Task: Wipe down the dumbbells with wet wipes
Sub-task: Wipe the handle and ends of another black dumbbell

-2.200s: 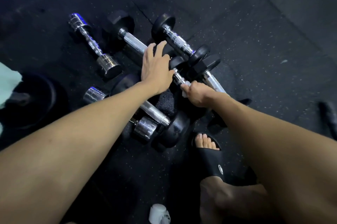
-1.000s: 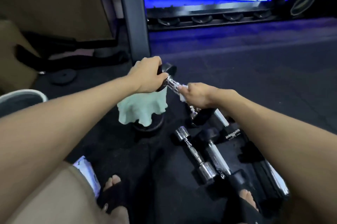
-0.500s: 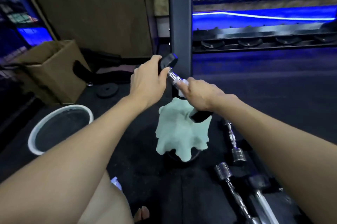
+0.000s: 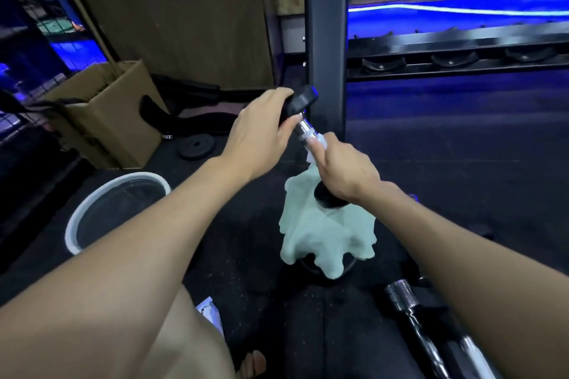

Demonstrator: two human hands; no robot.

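Observation:
I hold a small black-headed dumbbell (image 4: 306,126) tilted in the air in front of me. My left hand (image 4: 261,129) grips its upper black head. My right hand (image 4: 341,169) is closed around the chrome handle with a white wet wipe (image 4: 317,147) pressed against it. The lower black head pokes out under my right wrist. A pale green cloth (image 4: 326,233) is draped over a dark round object on the floor below. More chrome dumbbells (image 4: 409,307) lie on the floor at lower right, partly hidden by my right arm.
A white-rimmed bucket (image 4: 77,218) stands at the left. Behind it are a cardboard box (image 4: 107,119) and a small weight plate (image 4: 195,147). A dark rack post (image 4: 326,39) rises just behind the dumbbell. A wipe packet (image 4: 209,314) lies by my knee.
The dumbbell was lifted from the floor pile and is now held up in both hands. My view swung up and left, bringing the bucket and box into sight. My grips have held since.

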